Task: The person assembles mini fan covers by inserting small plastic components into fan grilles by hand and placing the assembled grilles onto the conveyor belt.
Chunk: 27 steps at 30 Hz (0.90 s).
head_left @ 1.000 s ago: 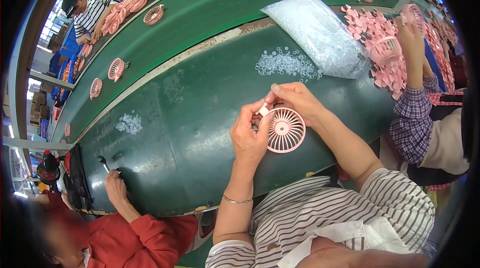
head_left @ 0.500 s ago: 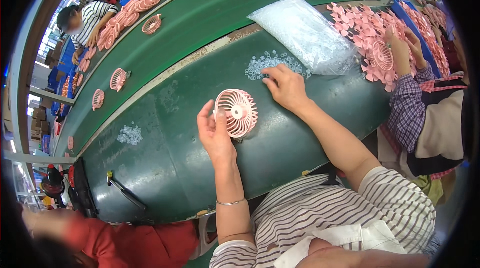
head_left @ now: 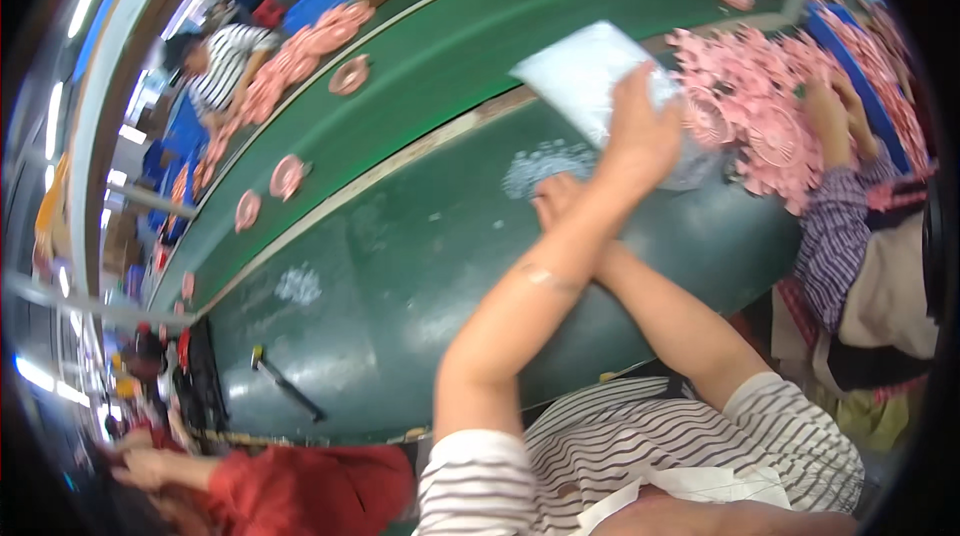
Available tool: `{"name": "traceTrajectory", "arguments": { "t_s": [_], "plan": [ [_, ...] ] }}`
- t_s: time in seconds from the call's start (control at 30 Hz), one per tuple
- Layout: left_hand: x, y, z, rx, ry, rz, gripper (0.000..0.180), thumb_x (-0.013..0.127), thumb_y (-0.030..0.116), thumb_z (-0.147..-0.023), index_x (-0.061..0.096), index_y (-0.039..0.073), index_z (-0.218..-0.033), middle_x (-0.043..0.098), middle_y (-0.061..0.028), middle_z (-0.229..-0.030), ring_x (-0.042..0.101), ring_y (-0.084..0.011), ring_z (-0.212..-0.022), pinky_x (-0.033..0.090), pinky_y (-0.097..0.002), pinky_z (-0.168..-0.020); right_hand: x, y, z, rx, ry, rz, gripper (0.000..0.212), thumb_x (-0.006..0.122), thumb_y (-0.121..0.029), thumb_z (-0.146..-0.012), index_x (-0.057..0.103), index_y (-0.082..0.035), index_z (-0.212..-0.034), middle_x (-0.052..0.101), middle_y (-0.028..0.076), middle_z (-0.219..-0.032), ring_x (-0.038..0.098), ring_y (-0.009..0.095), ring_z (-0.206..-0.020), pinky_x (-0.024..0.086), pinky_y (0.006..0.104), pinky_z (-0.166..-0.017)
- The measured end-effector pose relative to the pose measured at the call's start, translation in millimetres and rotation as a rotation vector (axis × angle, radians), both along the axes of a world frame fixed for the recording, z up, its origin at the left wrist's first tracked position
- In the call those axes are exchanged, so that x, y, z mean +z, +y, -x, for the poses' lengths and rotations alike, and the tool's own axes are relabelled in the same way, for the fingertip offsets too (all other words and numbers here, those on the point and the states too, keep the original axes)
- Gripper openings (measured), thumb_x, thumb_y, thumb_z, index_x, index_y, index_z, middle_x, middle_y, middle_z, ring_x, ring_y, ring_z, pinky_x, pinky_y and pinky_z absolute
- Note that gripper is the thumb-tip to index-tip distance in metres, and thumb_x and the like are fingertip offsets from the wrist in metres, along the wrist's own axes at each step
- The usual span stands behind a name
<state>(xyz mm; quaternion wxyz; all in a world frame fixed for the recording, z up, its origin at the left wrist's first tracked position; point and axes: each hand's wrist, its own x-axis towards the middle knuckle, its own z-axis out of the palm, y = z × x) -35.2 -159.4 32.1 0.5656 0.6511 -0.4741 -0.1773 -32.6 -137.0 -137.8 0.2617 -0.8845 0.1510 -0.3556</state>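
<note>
My left arm reaches across over my right forearm. My left hand (head_left: 643, 131), blurred, is above the lower part of a clear plastic bag (head_left: 575, 71), thumb and fingers apart. Right beside its thumb lies a pink fan grille (head_left: 706, 122), at the edge of a heap of pink fan blades (head_left: 735, 61); I see no fingers wrapped round it. Under the left wrist, my right hand (head_left: 562, 198) touches the near edge of a pile of small clear rings (head_left: 530, 168), its fingers curled together. Whatever may be between these fingertips is hidden.
At right, a co-worker's hands (head_left: 835, 116) are over the heap beside another pink grille (head_left: 772, 136). A smaller ring pile (head_left: 298, 284) and a hammer (head_left: 287, 384) lie left. Several grilles sit on the green belt (head_left: 430, 76) beyond. A person in red (head_left: 310, 486) sits at lower left.
My left hand has swung from the middle to the far right, over my right arm; the grille it held now lies by the blade heap. My right fingers have drawn in at the rings. The view has shifted.
</note>
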Motion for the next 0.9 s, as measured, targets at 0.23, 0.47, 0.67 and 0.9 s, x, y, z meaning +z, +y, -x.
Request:
{"name": "traceTrajectory", "arguments": {
  "t_s": [0.23,0.47,0.67,0.9],
  "plan": [
    [115,86,31,-0.277,0.058,0.344,0.031,0.046,0.005,-0.086,0.046,-0.002,-0.115,0.055,-0.0137,-0.109,0.055,-0.0222,-0.097,0.044,-0.0326,-0.082,59,40,-5,-0.157,-0.027,-0.137,0.018,0.057,-0.02,-0.079,0.055,-0.009,-0.092,0.057,0.014,-0.083,0.056,0.034,-0.08,0.044,0.0442,-0.066],
    [135,140,66,-0.318,0.14,0.369,0.039,0.05,0.008,-0.085,0.038,-0.001,-0.121,0.055,-0.0161,-0.111,0.055,-0.0239,-0.1,0.045,-0.0334,-0.085,66,54,0,-0.099,-0.033,-0.047,0.009,0.059,-0.016,-0.074,0.054,-0.01,-0.08,0.054,0.009,-0.078,0.055,0.03,-0.077,0.043,0.0423,-0.063],
    [155,185,75,-0.26,0.037,0.306,0.049,0.053,0.011,-0.084,0.031,-0.001,-0.126,0.054,-0.0181,-0.112,0.055,-0.0254,-0.102,0.045,-0.0341,-0.087,65,64,11,-0.142,-0.058,0.031,0.009,0.056,-0.014,-0.076,0.053,-0.007,-0.078,0.053,0.012,-0.074,0.054,0.031,-0.07,0.042,0.0421,-0.059],
    [184,205,95,-0.256,-0.046,0.243,0.061,0.057,0.015,-0.084,0.023,0.0,-0.131,0.054,-0.0205,-0.114,0.055,-0.0271,-0.104,0.046,-0.0349,-0.089,56,47,14,-0.203,-0.14,-0.019,0.01,0.055,-0.012,-0.074,0.053,-0.005,-0.082,0.053,0.013,-0.079,0.055,0.032,-0.078,0.042,0.0444,-0.063]
  ]
}}
